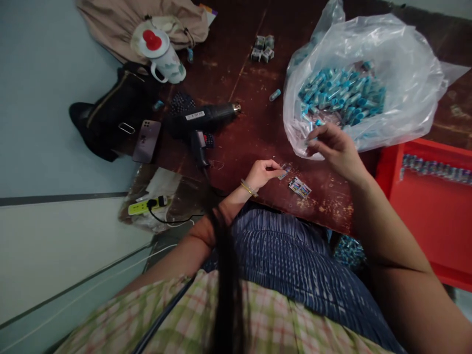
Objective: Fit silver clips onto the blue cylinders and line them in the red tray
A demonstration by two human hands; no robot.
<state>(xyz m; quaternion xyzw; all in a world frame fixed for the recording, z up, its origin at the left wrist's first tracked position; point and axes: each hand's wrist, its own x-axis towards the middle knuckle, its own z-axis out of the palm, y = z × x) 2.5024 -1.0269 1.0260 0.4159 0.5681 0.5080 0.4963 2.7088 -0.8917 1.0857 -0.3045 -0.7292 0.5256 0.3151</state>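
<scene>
My left hand [261,175] is over the front of the dark red table, thumb and fingers pinched on a small printed label [283,173]. Close beside it lies a little stack of printed labels [300,187]. My right hand [335,150] is at the near left rim of a clear plastic bag [405,64], fingers bent together. Whatever is between those fingertips is too small to make out. Inside the bag is a heap of small clear tubes with blue caps [342,96]. One more blue-capped tube [275,95] lies on the table left of the bag.
A black heat gun [206,118] lies to the left, its nozzle pointing right. Beyond are a phone [146,141], a black bag [110,113] and a lidded mug [169,64]. A red tray [427,216] with a row of tubes stands right. Several small bundles [263,48] sit at the back.
</scene>
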